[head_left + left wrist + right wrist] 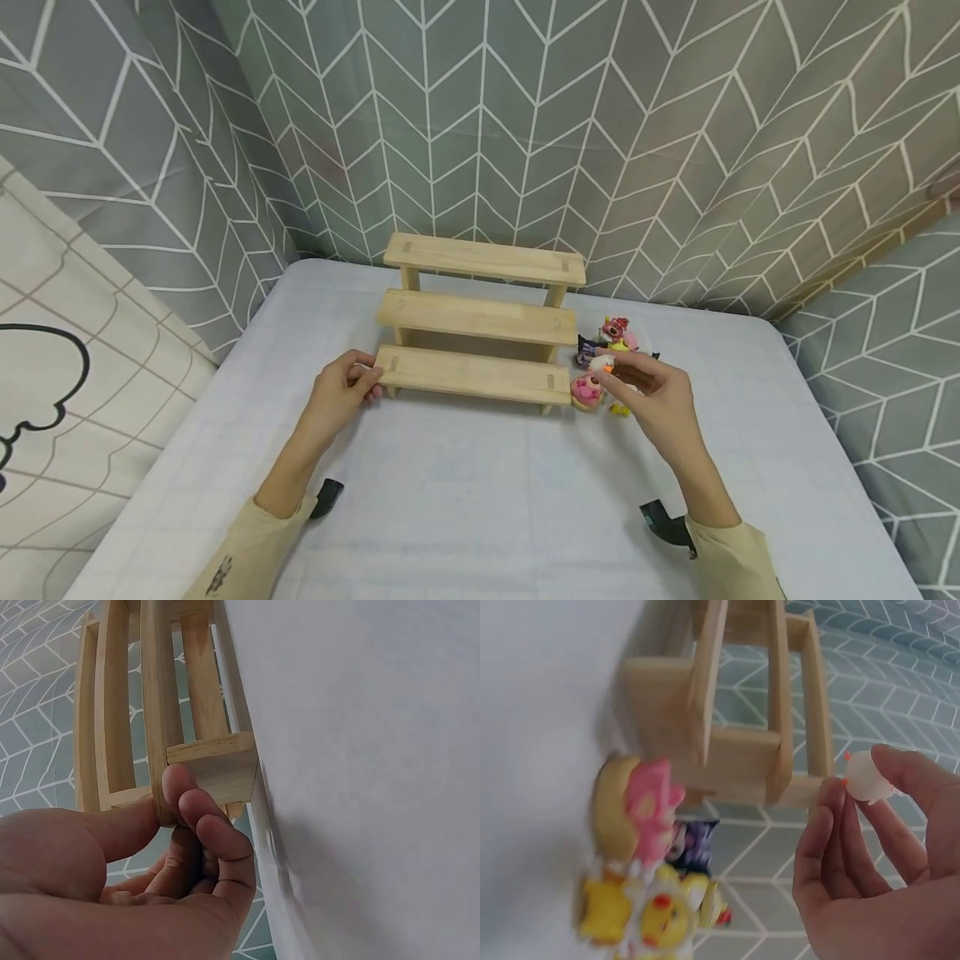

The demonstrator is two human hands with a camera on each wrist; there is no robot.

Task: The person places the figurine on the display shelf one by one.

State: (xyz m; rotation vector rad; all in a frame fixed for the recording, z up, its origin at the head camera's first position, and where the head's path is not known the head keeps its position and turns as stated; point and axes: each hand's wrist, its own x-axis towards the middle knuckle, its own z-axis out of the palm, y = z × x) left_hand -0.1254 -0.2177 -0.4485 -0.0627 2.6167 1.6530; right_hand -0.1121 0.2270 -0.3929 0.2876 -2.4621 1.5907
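Note:
A three-tier wooden step shelf [472, 373] stands on the table. My left hand [341, 393] grips the left end of its lowest board, thumb on top and curled fingers beneath, as the left wrist view shows. Between the thumb and fingertips of my right hand [660, 398] is a small round white figurine [866, 778] with orange bits, held above the other toys at the shelf's right end. Under that hand sit a pink figurine [587, 392] with a tan base, a dark purple figurine [696, 844] and yellow-and-white figurines [664, 919], partly hidden by the hand in the head view.
A red-and-pink figurine [617, 330] stands at the back of the toy group. White cloth covers the table [465, 492]. Grey patterned curtains [480, 125] hang behind and at the sides. Dark wrist mounts [667, 525] stick out by both sleeves.

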